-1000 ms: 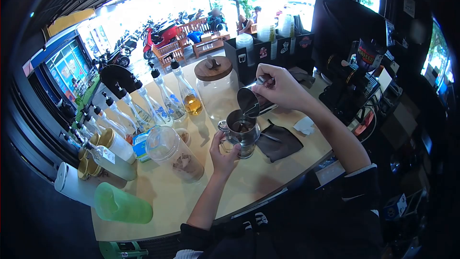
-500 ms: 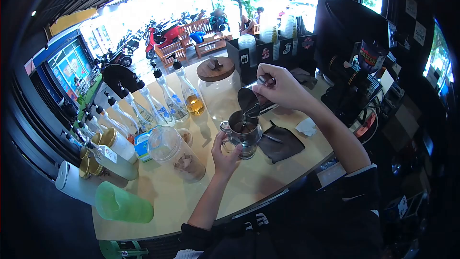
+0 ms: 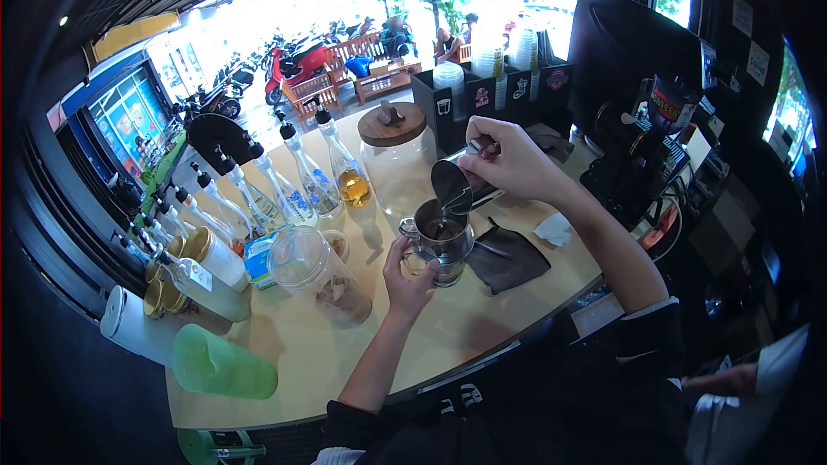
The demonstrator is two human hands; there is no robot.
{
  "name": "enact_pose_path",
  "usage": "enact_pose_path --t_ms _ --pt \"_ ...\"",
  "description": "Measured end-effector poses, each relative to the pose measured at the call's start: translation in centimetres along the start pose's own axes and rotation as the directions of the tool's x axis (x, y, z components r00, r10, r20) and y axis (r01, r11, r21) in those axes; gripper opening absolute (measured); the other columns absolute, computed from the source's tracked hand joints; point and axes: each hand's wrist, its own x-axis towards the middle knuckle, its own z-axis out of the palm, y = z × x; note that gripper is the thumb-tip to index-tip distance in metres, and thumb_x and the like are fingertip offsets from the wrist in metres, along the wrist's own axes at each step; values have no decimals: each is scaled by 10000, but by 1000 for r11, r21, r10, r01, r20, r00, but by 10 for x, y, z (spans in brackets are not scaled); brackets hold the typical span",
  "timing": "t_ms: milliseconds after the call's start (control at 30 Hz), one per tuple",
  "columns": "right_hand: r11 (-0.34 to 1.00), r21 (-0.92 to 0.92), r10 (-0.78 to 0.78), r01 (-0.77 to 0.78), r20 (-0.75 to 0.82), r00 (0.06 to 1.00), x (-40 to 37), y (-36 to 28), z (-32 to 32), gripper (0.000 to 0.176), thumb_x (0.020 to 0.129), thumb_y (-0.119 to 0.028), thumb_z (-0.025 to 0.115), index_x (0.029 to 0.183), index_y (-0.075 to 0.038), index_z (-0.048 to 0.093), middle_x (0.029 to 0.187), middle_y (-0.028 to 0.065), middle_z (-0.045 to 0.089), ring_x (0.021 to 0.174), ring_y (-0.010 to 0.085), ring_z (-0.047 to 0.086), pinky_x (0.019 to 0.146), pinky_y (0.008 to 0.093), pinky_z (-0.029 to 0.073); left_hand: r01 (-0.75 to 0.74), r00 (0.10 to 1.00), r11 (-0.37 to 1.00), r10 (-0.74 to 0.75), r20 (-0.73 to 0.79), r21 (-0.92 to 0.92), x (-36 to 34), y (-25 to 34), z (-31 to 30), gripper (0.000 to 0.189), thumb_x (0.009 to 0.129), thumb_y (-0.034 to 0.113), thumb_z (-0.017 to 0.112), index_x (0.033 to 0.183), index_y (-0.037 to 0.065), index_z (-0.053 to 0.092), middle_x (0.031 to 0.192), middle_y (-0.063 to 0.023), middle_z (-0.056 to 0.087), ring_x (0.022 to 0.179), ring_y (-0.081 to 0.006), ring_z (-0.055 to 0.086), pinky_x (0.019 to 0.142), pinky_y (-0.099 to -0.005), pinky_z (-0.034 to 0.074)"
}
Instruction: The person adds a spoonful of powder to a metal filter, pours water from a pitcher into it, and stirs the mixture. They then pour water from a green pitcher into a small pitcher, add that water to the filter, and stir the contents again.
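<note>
Centre of frame: the right hand [image 3: 510, 159] is clamped on a small steel pitcher [image 3: 451, 186], which is tilted with its spout down over the metal cup [image 3: 439, 239]. A thin stream runs from the spout into the cup. The cup stands on the counter [image 3: 482, 319], just left of a dark cloth [image 3: 510, 260], and holds dark liquid. The left hand [image 3: 405, 280] is closed around the cup's left side, at the handle.

Behind the cup, a glass jar with a wooden lid [image 3: 392, 148]; its contents cannot be made out. Left of it, a row of clear pump bottles; the nearest bottle [image 3: 349, 179] holds amber liquid in its lower part.

Left of centre, a clear plastic jar [image 3: 317, 274] leans, with brownish matter at its base. Further left, gold-lidded jars [image 3: 212, 257]. Lower left, a green tumbler [image 3: 220, 367] lies on its side beside a white bottle [image 3: 131, 331].

Top centre, stacked cups [image 3: 448, 76] sit in a black holder.
</note>
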Motion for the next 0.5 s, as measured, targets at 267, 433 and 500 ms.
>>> enact_pose_path --t_ms 267,433,500 --pt "997 -74 -33 31 -26 999 1 4 0 232 846 -87 649 799 -26 430 656 -26 445 626 11 452 526 196 412 15 1000 1000 -15 4 -6 0 -2 -1 648 720 316 770 1215 -19 522 1083 -124 593 1027 -235 562 919 -358 422" --pt "996 -87 -39 35 -37 999 1 1 -1 236 841 -90 655 799 -26 431 664 -30 412 626 11 439 521 196 401 13 1000 1000 -13 6 -26 0 5 0 644 720 296 771 1221 -19 517 1097 -124 592 1036 -233 559 921 -356 422" --pt "994 -98 -50 45 -44 998 2 1 -1 237 840 -91 656 799 -27 431 668 -31 403 627 11 436 520 196 398 19 1000 1000 -19 7 -23 0 4 0 639 720 284 772 1223 -18 517 1099 -123 592 1037 -231 558 922 -356 422"
